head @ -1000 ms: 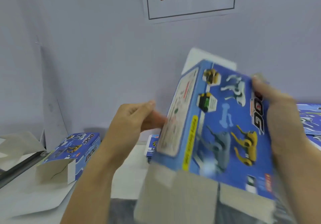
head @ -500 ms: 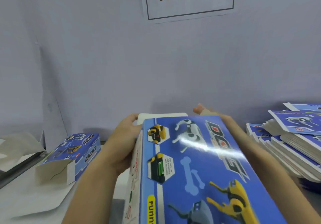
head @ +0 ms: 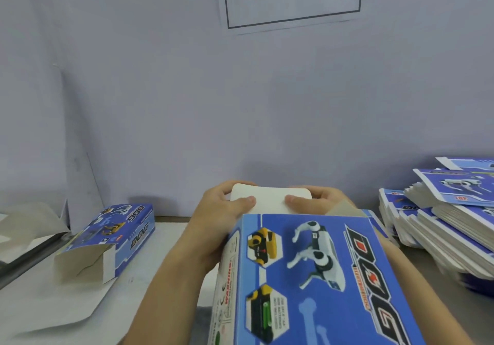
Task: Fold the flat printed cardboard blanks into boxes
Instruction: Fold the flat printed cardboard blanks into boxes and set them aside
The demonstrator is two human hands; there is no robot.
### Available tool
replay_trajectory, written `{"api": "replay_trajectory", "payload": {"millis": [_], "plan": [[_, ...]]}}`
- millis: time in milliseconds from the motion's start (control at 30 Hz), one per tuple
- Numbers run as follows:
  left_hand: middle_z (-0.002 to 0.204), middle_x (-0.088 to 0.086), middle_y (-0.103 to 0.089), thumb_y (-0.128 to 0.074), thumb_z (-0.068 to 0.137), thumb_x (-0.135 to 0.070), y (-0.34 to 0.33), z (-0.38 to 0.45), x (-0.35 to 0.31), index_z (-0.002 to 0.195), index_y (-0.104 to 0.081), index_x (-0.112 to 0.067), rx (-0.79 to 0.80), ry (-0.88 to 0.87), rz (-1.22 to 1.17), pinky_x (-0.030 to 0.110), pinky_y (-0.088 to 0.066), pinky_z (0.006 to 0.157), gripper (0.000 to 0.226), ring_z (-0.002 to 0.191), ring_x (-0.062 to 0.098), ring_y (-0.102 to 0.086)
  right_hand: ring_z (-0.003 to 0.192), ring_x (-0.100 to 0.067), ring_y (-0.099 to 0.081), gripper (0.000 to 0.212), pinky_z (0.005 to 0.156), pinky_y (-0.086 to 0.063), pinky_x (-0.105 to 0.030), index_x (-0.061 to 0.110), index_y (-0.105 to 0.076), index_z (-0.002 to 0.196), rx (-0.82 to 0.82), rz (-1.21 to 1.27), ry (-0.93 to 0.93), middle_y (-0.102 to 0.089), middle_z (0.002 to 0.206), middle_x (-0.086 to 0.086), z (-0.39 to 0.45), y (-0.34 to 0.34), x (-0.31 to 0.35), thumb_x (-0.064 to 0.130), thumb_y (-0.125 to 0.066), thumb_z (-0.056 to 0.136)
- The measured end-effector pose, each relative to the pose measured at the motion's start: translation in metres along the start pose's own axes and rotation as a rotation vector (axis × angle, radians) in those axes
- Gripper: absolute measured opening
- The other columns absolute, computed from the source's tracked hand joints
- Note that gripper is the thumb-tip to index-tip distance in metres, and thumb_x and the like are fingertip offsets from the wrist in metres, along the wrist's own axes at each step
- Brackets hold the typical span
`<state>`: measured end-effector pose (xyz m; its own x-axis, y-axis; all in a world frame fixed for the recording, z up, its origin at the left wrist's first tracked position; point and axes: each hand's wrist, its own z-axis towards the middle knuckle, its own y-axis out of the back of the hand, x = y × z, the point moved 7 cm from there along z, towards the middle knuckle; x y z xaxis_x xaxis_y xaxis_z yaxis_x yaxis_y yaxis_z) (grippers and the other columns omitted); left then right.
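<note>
The erected box (head: pixel 307 277) sits at 6 o'clock, far end outward. Left hand (head: pixel 222 211) and right hand (head: pixel 318 200) both pinch its white end flap (head: pixel 270 200) (thumbs on top), likely to tuck it closed. Flat blanks (head: pixel 441 211) wait at 3 o'clock.

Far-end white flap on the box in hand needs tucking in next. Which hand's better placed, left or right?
Neither clearly. The left hand and right hand both pinch the white flap of the held box, thumbs on its near face. A slight edge goes to the right: the stack of blanks is beside it.

table (head: pixel 171 240) — folded box (head: pixel 107 240) left | stacked blanks (head: pixel 441 227) right, seemingly
</note>
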<state>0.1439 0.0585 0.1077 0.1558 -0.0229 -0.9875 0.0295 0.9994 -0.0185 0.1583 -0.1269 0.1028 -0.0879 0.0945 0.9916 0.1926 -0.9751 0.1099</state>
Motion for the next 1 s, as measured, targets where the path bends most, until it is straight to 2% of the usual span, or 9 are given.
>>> {"api": "replay_trajectory", "payload": {"millis": [200, 333, 500, 600, 667, 733, 800, 867, 1000], "plan": [[0.081, 0.014, -0.075, -0.063, 0.096, -0.005, -0.006, -0.001, -0.003, 0.107, -0.068, -0.013, 0.021, -0.063, -0.039, 0.033, -0.058, 0.053, 0.015, 0.066, 0.027, -0.074, 0.073, -0.029, -0.076, 0.022, 0.057, -0.061, -0.030, 0.023, -0.071, 0.110, 0.056, 0.003, 0.067, -0.078, 0.089, -0.010, -0.001, 0.009, 0.004, 0.023, -0.070, 0.088], [0.080, 0.015, -0.075, -0.063, 0.094, -0.002, -0.004, -0.002, -0.008, 0.100, -0.071, -0.015, 0.017, -0.105, -0.060, 0.031, -0.056, 0.050, 0.016, 0.063, 0.026, -0.073, 0.067, -0.029, -0.075, 0.040, 0.050, -0.058, -0.030, 0.022, -0.073, 0.107, 0.101, 0.105, 0.148, -0.077, 0.089, -0.014, -0.006, 0.005, 0.009, 0.029, -0.076, 0.068], [0.067, 0.015, -0.072, -0.064, 0.092, 0.001, -0.004, -0.003, -0.008, 0.085, -0.070, -0.008, 0.005, -0.091, -0.076, 0.028, -0.052, 0.044, 0.013, 0.052, 0.024, -0.069, 0.071, -0.030, -0.072, 0.015, 0.063, -0.059, -0.035, 0.023, -0.082, 0.086, 0.080, 0.077, 0.167, -0.077, 0.089, -0.015, -0.001, 0.011, 0.006, 0.015, -0.075, 0.076], [0.070, 0.014, -0.073, -0.064, 0.092, 0.002, -0.003, -0.003, -0.009, 0.089, -0.072, -0.011, -0.019, -0.080, -0.108, 0.028, -0.053, 0.044, 0.016, 0.053, 0.024, -0.070, 0.067, -0.025, -0.072, 0.022, 0.060, -0.060, -0.033, 0.026, -0.080, 0.096, 0.101, 0.094, 0.158, -0.077, 0.087, -0.012, -0.004, 0.006, 0.013, 0.022, -0.074, 0.075], [0.073, 0.012, -0.074, -0.062, 0.093, 0.002, 0.003, -0.003, -0.010, 0.098, -0.072, -0.014, -0.082, -0.078, -0.145, 0.028, -0.053, 0.044, 0.020, 0.054, 0.023, -0.070, 0.069, -0.019, -0.072, 0.034, 0.072, -0.061, -0.038, 0.029, -0.071, 0.111, 0.080, 0.008, 0.166, -0.077, 0.085, -0.003, -0.002, 0.006, 0.017, 0.031, -0.069, 0.077], [0.072, 0.010, -0.074, -0.063, 0.094, -0.001, 0.016, -0.002, -0.010, 0.103, -0.069, -0.017, -0.196, -0.080, -0.175, 0.029, -0.053, 0.044, 0.019, 0.053, 0.023, -0.069, 0.079, -0.015, -0.073, 0.035, 0.092, -0.056, -0.049, 0.028, -0.064, 0.119, 0.095, -0.007, 0.172, -0.077, 0.087, 0.004, -0.003, 0.007, 0.021, 0.040, -0.062, 0.086], [0.069, 0.007, -0.074, -0.065, 0.094, -0.006, 0.031, -0.002, -0.008, 0.106, -0.065, -0.015, -0.311, -0.093, -0.192, 0.030, -0.053, 0.043, 0.015, 0.052, 0.022, -0.069, 0.103, -0.028, -0.072, 0.056, 0.095, -0.055, -0.050, 0.026, -0.063, 0.128, 0.234, 0.220, 0.052, -0.075, 0.112, -0.006, -0.008, -0.004, 0.021, 0.063, -0.060, 0.087], [0.068, 0.004, -0.074, -0.067, 0.093, -0.010, 0.041, -0.003, -0.007, 0.107, -0.063, -0.013, -0.400, -0.116, -0.197, 0.029, -0.053, 0.042, 0.015, 0.051, 0.021, -0.069, 0.123, -0.033, -0.061, 0.050, 0.099, -0.053, -0.043, 0.027, -0.058, 0.137, 0.387, 0.262, 0.042, -0.064, 0.134, -0.012, -0.021, -0.018, 0.029, 0.053, -0.058, 0.094], [0.074, 0.003, -0.075, -0.066, 0.094, -0.015, 0.047, -0.009, -0.015, 0.101, -0.061, -0.019, -0.521, -0.178, -0.194, 0.027, -0.051, 0.041, 0.009, 0.054, 0.017, -0.069, 0.097, -0.031, -0.074, 0.033, 0.073, -0.062, -0.035, 0.033, -0.067, 0.118, 0.356, 0.158, 0.122, -0.075, 0.113, -0.011, -0.028, -0.014, 0.030, 0.037, -0.073, 0.086]]}}
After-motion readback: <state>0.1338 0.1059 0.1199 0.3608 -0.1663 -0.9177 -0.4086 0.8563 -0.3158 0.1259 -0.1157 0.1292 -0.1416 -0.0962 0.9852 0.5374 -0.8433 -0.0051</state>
